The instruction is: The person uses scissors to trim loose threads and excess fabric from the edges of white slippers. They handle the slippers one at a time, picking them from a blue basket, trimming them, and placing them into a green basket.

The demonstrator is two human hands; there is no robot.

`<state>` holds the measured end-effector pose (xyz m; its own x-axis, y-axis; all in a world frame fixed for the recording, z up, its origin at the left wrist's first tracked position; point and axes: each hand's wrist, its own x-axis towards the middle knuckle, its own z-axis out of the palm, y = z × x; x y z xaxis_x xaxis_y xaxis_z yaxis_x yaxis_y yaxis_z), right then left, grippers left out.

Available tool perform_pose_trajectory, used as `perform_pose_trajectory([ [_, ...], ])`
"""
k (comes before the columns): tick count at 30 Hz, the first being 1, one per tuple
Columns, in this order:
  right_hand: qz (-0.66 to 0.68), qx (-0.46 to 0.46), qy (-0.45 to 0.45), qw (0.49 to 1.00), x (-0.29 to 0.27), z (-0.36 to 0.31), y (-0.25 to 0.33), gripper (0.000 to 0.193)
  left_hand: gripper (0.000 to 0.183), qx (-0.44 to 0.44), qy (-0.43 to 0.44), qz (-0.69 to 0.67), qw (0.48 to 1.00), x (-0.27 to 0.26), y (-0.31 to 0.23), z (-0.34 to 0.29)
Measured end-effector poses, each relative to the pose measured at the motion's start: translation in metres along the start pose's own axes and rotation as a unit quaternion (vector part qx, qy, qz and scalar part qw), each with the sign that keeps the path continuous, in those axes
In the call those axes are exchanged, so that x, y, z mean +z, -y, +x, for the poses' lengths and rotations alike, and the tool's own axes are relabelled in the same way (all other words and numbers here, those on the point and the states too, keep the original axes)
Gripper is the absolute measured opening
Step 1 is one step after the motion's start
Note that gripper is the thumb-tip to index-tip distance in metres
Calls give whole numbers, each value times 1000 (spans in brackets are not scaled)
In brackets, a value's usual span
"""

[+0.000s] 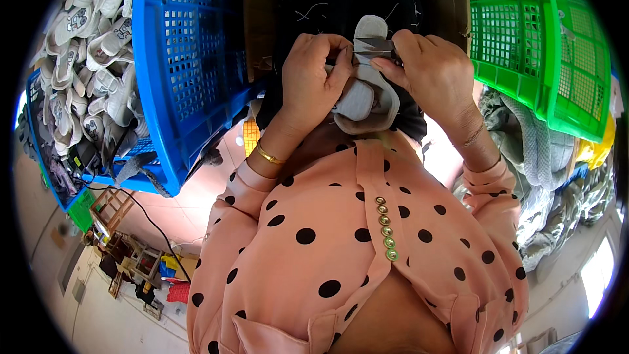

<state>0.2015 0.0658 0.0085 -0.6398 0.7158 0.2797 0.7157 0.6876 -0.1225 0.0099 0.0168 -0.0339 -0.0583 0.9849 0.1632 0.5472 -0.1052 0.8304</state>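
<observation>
A small light-grey fabric shoe [388, 113] lies over my dark-clad lap at the top middle, its opening toward me and one rounded end [372, 26] pointing away. My left hand [313, 73] is closed in a pinch at the shoe's left edge, thumb against the fingertips. In my right hand [429, 65] is a pair of thread snips [373, 44], their metal blades lying across the shoe and pointing left. The blades look slightly parted near my left fingertips. The snips' grip is mostly hidden by my right fingers. Whether a thread is between the blades I cannot tell.
To the left stands a blue plastic crate [196, 46], beside a heap of grey shoes with dark prints [98, 46]. Green crates [511, 78] stand on the right, above grey fabric pieces [550, 157]. A black cable [147, 216] hangs at lower left. Loose white threads dot my dark lap.
</observation>
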Motion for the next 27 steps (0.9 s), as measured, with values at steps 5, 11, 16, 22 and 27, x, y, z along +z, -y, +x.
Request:
perform_pose_trajectory([
  [5,-42,-31,26,998,-1,5,-3,39,10,88,-27,70,993,0,1,-2],
  [11,-68,-52,40,995,-3,9,-2,37,16,161,-44,166,972,-2,0,-2],
  [16,-86,-64,53,993,-9,13,0,34,18,216,-51,242,945,-4,-4,2],
  [22,-46,-36,56,997,-3,13,-5,36,18,198,-67,205,956,-10,-8,3],
  [27,472,217,3,855,25,7,-24,48,33,141,-202,324,913,-39,5,22],
])
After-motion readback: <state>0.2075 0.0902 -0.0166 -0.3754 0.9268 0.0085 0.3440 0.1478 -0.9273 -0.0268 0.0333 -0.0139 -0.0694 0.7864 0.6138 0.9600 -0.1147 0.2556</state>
